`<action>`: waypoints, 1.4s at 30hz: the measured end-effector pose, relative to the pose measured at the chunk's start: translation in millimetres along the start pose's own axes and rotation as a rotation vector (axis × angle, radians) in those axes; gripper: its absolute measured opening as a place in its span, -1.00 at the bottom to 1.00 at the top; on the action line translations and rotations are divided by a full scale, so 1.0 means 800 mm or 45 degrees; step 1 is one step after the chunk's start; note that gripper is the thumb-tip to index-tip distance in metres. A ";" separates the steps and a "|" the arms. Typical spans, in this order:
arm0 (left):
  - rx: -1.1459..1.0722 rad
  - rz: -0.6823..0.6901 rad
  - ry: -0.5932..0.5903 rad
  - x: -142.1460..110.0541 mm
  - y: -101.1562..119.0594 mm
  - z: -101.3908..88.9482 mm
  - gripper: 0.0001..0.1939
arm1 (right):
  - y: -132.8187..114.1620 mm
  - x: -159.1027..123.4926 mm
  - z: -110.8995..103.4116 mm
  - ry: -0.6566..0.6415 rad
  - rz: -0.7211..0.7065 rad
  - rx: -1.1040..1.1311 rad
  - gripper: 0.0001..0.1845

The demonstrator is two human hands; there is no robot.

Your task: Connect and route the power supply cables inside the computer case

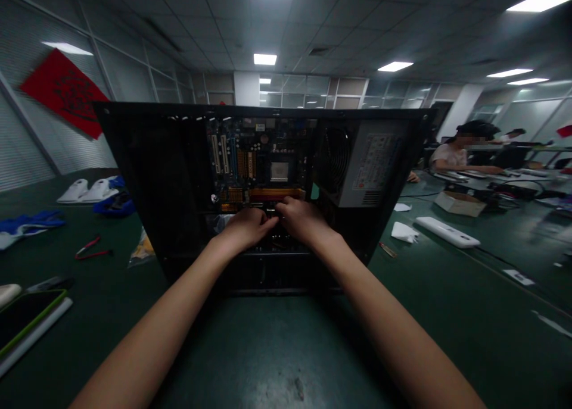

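Note:
A black open computer case [152, 206] stands on the table in front of me. Inside it is a motherboard [286, 141] with a square processor socket [279, 171] and orange memory slots [274, 193]. Just below these slots, my left hand [250, 225] reaches into the case with curled fingers, its thumb pointing right. Beside it, nearly touching, my right hand [300, 215] has its fingers bent and pressed together. Whatever lies between the fingers of either hand is too small and dark to make out. A power supply [375, 165] occupies the case's upper right.
To the left lie blue-and-white gloves [33, 223], red-handled pliers [93, 249], a plastic bag [143, 248] and a green-edged phone [29, 317]. A white power strip [447, 231], crumpled paper [404, 232] and a cardboard box [460, 203] are on the right. Another person [462, 150] sits beyond.

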State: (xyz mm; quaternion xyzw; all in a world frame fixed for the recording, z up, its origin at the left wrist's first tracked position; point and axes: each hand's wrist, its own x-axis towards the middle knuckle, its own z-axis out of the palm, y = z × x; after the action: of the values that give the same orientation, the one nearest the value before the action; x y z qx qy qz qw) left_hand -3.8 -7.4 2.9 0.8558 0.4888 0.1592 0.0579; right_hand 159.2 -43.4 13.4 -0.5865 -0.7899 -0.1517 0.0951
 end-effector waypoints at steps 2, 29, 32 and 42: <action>-0.020 -0.015 0.015 0.002 -0.001 -0.001 -0.60 | 0.000 0.000 0.000 -0.015 -0.012 0.002 -0.69; 0.002 -0.090 0.038 0.001 0.006 -0.005 -0.72 | 0.004 -0.004 0.007 0.028 -0.120 -0.015 -0.61; 0.001 -0.115 0.034 0.002 0.005 -0.004 -0.72 | 0.005 -0.003 0.008 0.028 -0.127 -0.008 -0.64; -0.002 -0.137 0.001 0.004 0.001 -0.003 -0.71 | 0.005 0.000 0.003 0.041 -0.245 0.060 -0.78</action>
State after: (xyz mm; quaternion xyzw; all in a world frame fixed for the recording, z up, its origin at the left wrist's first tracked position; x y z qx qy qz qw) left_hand -2.6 -5.2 6.0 0.8281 0.5340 0.1567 0.0668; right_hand 162.6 -41.2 11.6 -0.5031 -0.8442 -0.1508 0.1068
